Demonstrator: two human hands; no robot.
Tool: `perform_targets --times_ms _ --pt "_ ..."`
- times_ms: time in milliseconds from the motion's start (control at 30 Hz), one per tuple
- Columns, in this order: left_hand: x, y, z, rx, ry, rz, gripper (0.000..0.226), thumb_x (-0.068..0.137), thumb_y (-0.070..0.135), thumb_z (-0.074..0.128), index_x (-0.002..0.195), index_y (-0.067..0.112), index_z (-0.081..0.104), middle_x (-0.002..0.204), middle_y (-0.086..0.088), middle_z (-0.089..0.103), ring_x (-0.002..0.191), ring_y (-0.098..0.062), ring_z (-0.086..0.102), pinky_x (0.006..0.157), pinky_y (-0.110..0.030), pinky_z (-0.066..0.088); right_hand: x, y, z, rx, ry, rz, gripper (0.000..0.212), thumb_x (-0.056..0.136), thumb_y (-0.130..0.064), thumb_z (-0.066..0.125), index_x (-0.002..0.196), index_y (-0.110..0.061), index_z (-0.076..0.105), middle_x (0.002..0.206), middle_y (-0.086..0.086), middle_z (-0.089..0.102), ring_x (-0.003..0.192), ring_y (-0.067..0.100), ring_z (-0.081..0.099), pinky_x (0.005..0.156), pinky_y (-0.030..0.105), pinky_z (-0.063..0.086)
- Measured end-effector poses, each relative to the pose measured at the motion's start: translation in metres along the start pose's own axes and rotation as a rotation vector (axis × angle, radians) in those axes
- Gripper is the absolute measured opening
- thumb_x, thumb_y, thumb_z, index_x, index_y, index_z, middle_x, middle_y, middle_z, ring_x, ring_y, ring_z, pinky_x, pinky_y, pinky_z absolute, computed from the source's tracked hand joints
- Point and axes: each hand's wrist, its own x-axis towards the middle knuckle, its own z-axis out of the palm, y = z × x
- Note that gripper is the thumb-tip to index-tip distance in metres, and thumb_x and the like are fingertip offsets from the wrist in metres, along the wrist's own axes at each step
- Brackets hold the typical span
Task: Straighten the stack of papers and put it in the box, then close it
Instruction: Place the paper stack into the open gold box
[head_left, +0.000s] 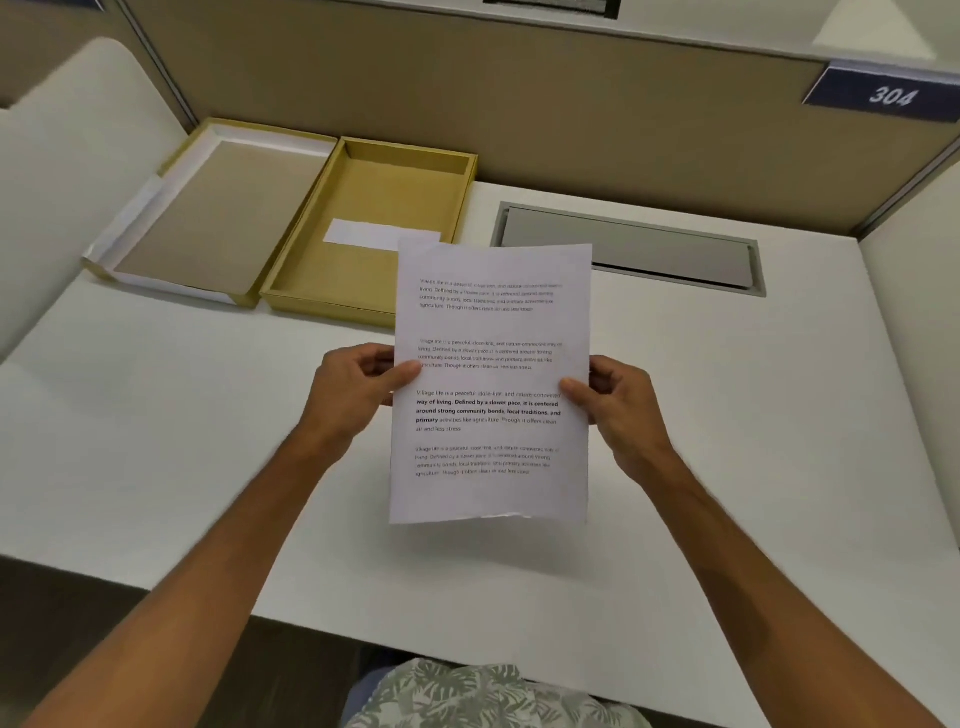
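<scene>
A stack of white papers (491, 384) with printed text stands upright above the white desk, its bottom edge near the desk top. My left hand (356, 387) grips its left edge and my right hand (621, 402) grips its right edge, thumbs on the front sheet. Behind the papers at the back left lies the open mustard-yellow box (311, 283), holding a white slip (379, 234). Its lid (208, 208) lies upside down beside it on the left, with white paper lining its rim.
A grey cable-slot cover (631, 249) is set into the desk (779, 441) at the back right. Beige partition walls enclose the desk at the back and sides, with a blue "304" sign (885, 93) at the upper right.
</scene>
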Motion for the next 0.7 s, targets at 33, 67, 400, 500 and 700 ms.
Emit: perform_targets --times_ms 33,67,400,500,700 --pt "0.009 -0.001 -0.01 -0.014 -0.003 -0.022 0.027 0.08 0.019 0.081 0.104 0.008 0.074 0.093 -0.003 0.08 0.085 -0.019 0.077 0.062 -0.024 0.059 0.007 -0.001 0.011 0.01 0.006 0.017 0.03 0.09 -0.006 0.071 0.119 -0.005 0.07 0.109 0.008 0.078 0.092 0.025 0.077 0.077 0.038 0.061" --pt "0.017 -0.002 -0.021 -0.028 -0.005 -0.043 0.024 0.079 0.018 0.082 0.1 0.009 0.075 0.09 -0.002 0.08 0.082 -0.019 0.077 0.06 -0.022 0.057 0.013 -0.002 0.023 0.018 0.015 0.03 0.029 0.089 -0.008 0.072 0.118 -0.006 0.07 0.107 0.007 0.079 0.091 0.024 0.077 0.075 0.037 0.061" --pt "0.112 -0.006 -0.128 -0.005 -0.111 -0.177 0.014 0.08 0.017 0.082 0.092 0.012 0.077 0.09 -0.003 0.081 0.081 -0.021 0.078 0.064 -0.029 0.06 0.073 -0.005 0.148 0.131 0.14 0.153 0.021 0.084 -0.011 0.078 0.105 -0.01 0.076 0.099 0.006 0.081 0.085 0.027 0.078 0.067 0.03 0.06" --pt "0.153 0.008 -0.149 0.015 -0.122 -0.185 0.017 0.078 0.015 0.083 0.091 0.009 0.075 0.085 -0.003 0.081 0.078 -0.022 0.078 0.058 -0.025 0.059 0.105 -0.018 0.175 0.12 0.178 0.169 0.018 0.084 -0.01 0.078 0.102 -0.008 0.076 0.095 0.005 0.081 0.081 0.025 0.078 0.063 0.026 0.058" --pt "0.247 0.042 -0.168 0.06 -0.099 -0.19 0.025 0.076 0.014 0.084 0.093 0.005 0.068 0.087 -0.008 0.079 0.07 -0.018 0.078 0.05 -0.022 0.057 0.194 -0.05 0.204 0.022 0.256 0.18 0.019 0.084 -0.012 0.077 0.102 -0.004 0.074 0.099 0.011 0.079 0.085 0.03 0.077 0.069 0.035 0.058"
